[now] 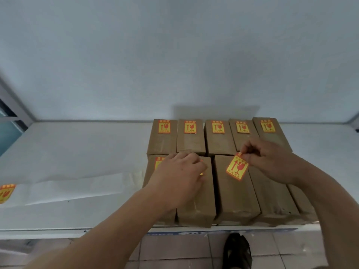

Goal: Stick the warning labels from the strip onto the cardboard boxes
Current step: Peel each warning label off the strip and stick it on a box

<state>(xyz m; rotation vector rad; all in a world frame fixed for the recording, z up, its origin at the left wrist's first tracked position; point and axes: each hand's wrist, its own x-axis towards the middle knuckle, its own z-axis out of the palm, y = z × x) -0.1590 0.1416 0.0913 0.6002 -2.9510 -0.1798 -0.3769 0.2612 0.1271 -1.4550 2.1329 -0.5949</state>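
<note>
Two rows of brown cardboard boxes sit on a white table (77, 152). Every box in the back row (191, 141) carries a yellow-and-red warning label (190, 127). In the front row, my left hand (179, 176) lies flat on the second box (198, 206), covering a label whose yellow edge peeks out. The leftmost front box also shows part of a label (158, 162). My right hand (270, 160) pinches the top corner of a loose warning label (237, 167), held tilted just over the third front box (236, 199). The white backing strip (73, 189) stretches left, with one label (5, 193) on it.
A pale wall rises right behind the boxes. The table's front edge runs just below the front row, with tiled floor and my dark shoe (237, 251) beneath. A window frame (11, 105) stands at the far left.
</note>
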